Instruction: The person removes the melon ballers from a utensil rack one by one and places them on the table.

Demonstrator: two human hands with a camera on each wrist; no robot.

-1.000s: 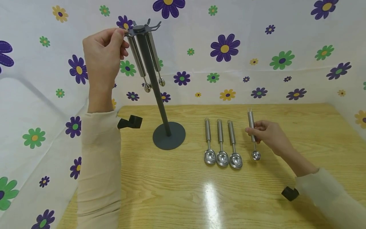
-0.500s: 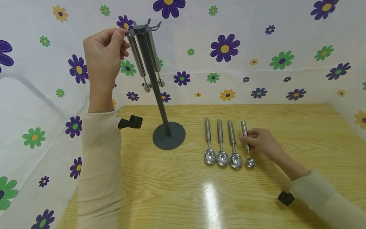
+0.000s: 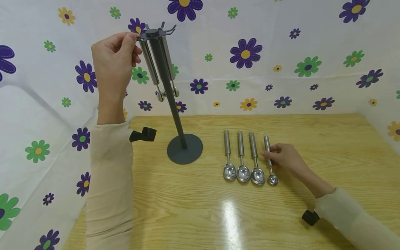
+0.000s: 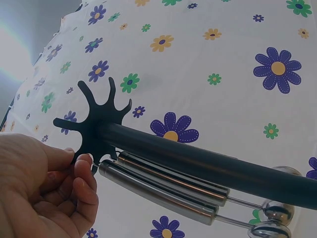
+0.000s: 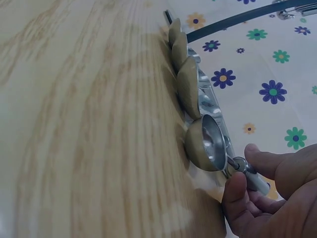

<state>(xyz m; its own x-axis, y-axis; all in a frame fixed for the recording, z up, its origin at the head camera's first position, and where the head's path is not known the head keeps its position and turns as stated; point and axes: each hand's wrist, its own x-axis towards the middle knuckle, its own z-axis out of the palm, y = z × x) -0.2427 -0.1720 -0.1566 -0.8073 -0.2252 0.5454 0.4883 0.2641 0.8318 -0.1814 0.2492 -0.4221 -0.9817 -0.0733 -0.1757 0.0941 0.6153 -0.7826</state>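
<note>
**Small scoop (image 3: 273, 180) meets the row**

From my remote seat I see that, since a second ago, the right hand (image 3: 285, 158) has carried it leftward, just beside the three larger scoops (image 3: 243, 173) on the table (image 3: 187, 208). That makes four in line, though thumb and fingers pinch its handle, so I judge it unreleased. The left hand (image 3: 115, 59) pinches the top of the stand (image 3: 176, 116) by the hanging scoops (image 3: 149, 62); whether it also grips a loop, I can't tell.
</note>
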